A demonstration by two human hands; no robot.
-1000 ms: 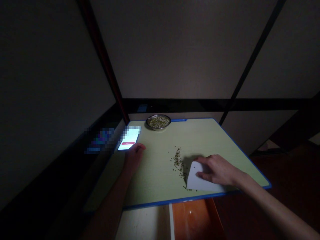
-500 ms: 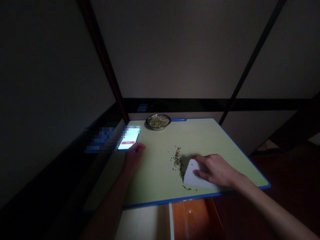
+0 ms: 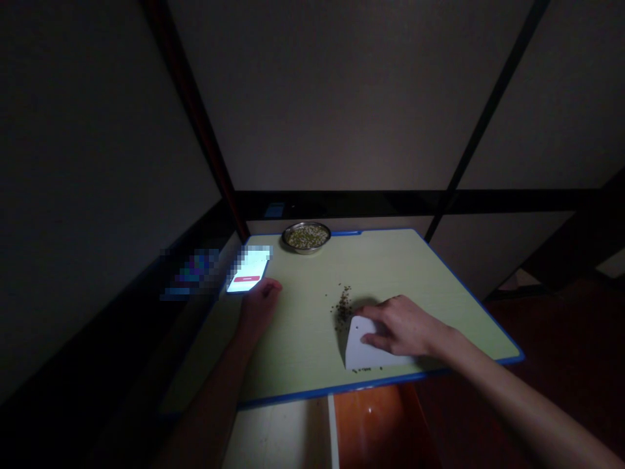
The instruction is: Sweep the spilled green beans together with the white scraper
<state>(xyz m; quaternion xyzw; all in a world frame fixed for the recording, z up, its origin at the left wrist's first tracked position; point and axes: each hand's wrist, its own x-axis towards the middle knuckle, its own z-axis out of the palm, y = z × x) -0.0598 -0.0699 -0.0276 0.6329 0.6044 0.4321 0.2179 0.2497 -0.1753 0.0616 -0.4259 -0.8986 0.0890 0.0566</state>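
Note:
My right hand (image 3: 400, 324) presses down on a white plastic scraper (image 3: 364, 352) that stands on the pale green board (image 3: 303, 339), fingers bent over its top edge. Just left of the scraper lies a small pile of green beans (image 3: 343, 304); a few loose beans sit by its lower edge. My left hand (image 3: 260, 305) rests on the board with fingers curled loosely, its fingertips next to a lit phone (image 3: 248, 272). A metal bowl of beans (image 3: 306, 236) stands at the board's far edge.
The board has a blue rim (image 3: 342, 387). Below its near edge sits an orange container (image 3: 381, 426) beside a white surface (image 3: 278, 436). Dark frame bars and a wall rise behind the board. The room is dim.
My right hand has slid the scraper leftward across the board, pushing the scattered beans into a tighter pile. The left hand has stayed by the phone.

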